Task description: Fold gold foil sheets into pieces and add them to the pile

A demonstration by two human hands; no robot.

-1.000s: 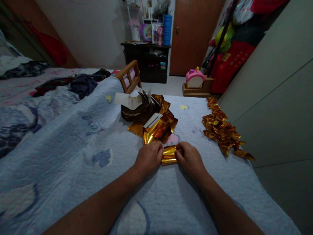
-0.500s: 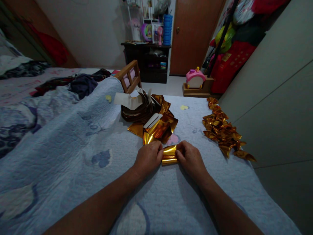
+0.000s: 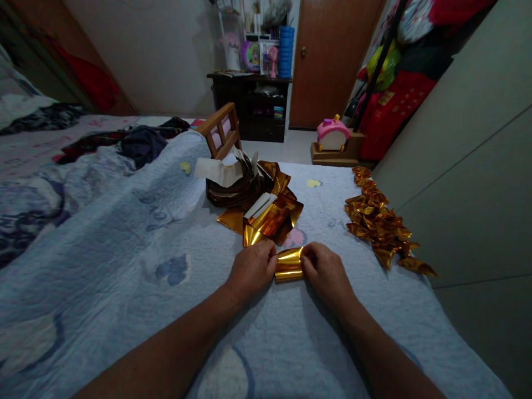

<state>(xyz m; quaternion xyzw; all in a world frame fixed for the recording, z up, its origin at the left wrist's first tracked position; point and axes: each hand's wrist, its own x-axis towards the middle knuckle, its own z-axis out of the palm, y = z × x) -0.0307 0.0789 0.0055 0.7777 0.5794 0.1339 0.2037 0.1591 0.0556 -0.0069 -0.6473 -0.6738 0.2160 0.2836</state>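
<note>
A small rolled piece of gold foil paper (image 3: 288,264) lies on the pale blue quilt (image 3: 124,249). My left hand (image 3: 251,267) pinches its left end with fingers closed. My right hand (image 3: 326,271) grips its right end, fingers curled over the paper. Just beyond my hands sits a stack of flat gold foil sheets (image 3: 270,213) with a white-backed sheet on top.
A heap of folded gold pieces (image 3: 380,221) lies along the bed's right edge beside a grey wall. Behind the sheets is a dark curled stack of paper (image 3: 235,185) and a wooden frame (image 3: 219,130). Clothes (image 3: 141,141) lie at the far left.
Both hands stay on the gold piece. The right hand's fingers have shifted slightly over its end; little else differs.
</note>
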